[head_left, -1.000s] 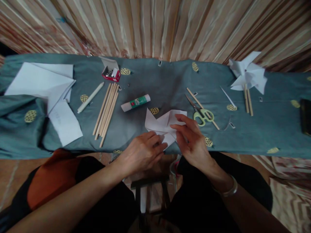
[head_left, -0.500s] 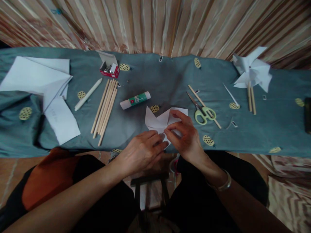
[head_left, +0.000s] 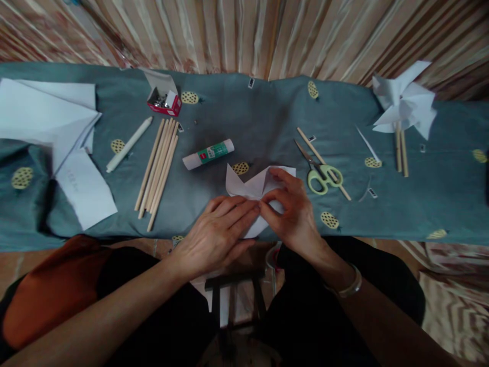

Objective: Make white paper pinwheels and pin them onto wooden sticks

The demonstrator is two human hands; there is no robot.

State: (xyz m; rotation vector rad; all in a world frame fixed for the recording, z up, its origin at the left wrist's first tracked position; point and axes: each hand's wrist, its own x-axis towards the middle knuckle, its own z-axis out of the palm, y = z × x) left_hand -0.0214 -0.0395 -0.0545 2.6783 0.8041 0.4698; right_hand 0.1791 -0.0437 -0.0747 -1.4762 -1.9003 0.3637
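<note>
A white paper pinwheel [head_left: 250, 184] with folded-in blades lies at the table's near edge, partly covered by both hands. My left hand [head_left: 219, 229] rests across its lower left part, fingers stretched out and the thumb apart below them. With thumb and forefinger together, my right hand [head_left: 290, 211] pinches the paper near the centre, while another finger lies on the upper right blade. What sits under the fingertips is hidden. A glue stick [head_left: 208, 154] lies just beyond, to the left. Green-handled scissors [head_left: 324, 178] lie to the right, over a thin wooden stick [head_left: 311, 145].
On the left are white paper sheets [head_left: 42, 109], a white pen-like stick [head_left: 130, 144], several wooden sticks [head_left: 156, 171] and a small open red box [head_left: 164, 102] of metal pins. A pinwheel on sticks [head_left: 405, 102] lies far right, near a paper sliver [head_left: 368, 142]. Curtains [head_left: 237, 35] hang behind.
My left hand's fingers have straightened from a curl and moved over the paper's lower left. My right hand keeps its pinch near the centre. The view has shifted slightly.
</note>
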